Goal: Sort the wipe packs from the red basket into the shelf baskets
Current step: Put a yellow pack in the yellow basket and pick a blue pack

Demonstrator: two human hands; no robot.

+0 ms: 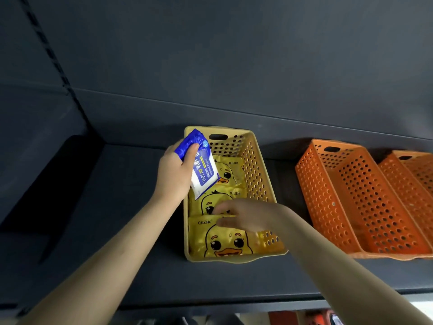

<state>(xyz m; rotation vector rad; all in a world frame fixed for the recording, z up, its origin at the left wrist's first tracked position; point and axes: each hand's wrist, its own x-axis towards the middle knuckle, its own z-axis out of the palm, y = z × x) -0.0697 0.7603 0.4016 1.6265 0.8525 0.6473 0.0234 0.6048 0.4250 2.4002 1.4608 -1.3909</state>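
A yellow perforated basket [257, 174] stands on the dark shelf and holds three yellow duck-print wipe packs [225, 242] in a row. My left hand [174, 174] grips a blue-and-white wipe pack [202, 170] over the basket's left rim, tilted with its blue end up. My right hand [243, 215] reaches into the basket, its fingers pinching the top edge of the nearest duck pack. The red basket is out of view.
Two orange perforated baskets [346, 200] [412, 174] stand to the right on the same dark shelf [117, 231]; I see nothing inside them. The shelf's back wall rises behind. Something orange shows below the shelf's front edge [293, 319].
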